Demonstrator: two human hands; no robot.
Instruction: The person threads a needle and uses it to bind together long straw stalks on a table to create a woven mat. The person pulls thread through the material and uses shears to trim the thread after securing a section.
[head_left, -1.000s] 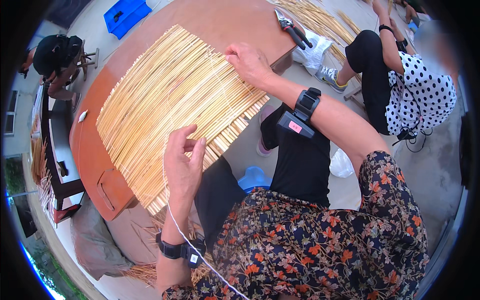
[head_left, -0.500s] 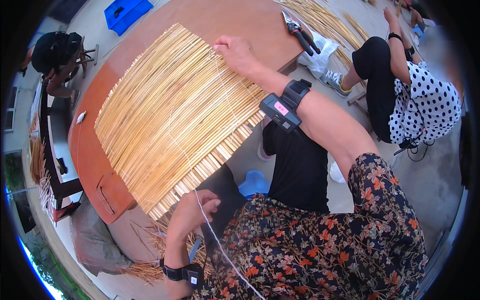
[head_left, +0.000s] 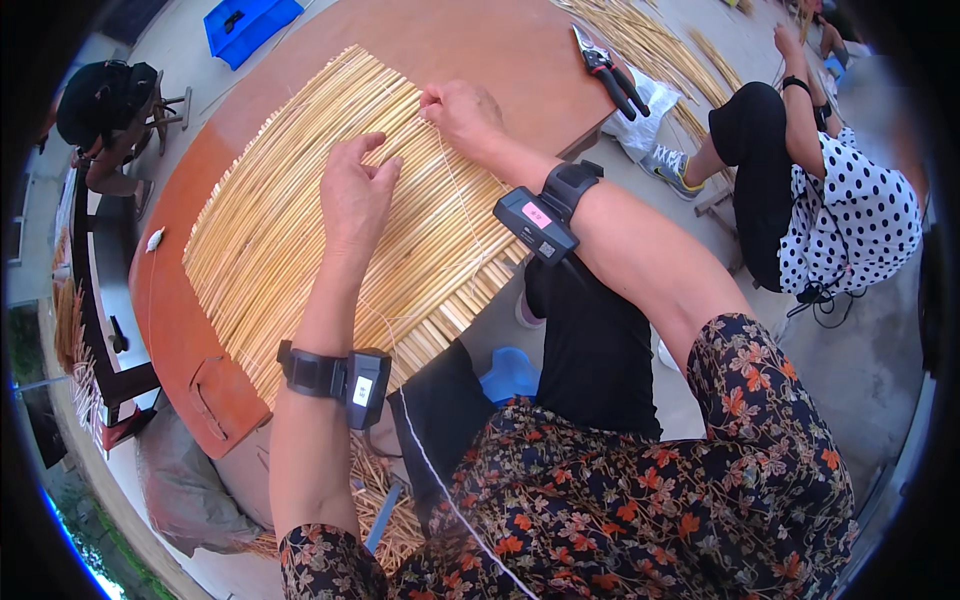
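A mat of straw-coloured reed stalks (head_left: 280, 210), bound side by side with thin string, lies across the table's near edge. My right hand (head_left: 465, 115) is at its right edge, fingers pinched on the string where it meets the reeds. From there the string slants down over the mat. My left hand (head_left: 357, 195) hovers over the middle of the mat, thumb and fingers apart, with nothing seen in it. A loose length of white string (head_left: 460, 520) hangs from the mat's near edge across my lap.
On the reddish-brown table (head_left: 450, 45), black-handled pruning shears (head_left: 608, 75) lie at the far right. A blue tray (head_left: 245, 30) sits beyond it. Loose reeds (head_left: 650, 45) and a white plastic bag (head_left: 645, 110) lie near a seated person in a dotted top (head_left: 850, 210).
My left hand has risen from the mat's near edge to over its middle, its fingers now apart. My right hand stays at the right edge, almost in the same place.
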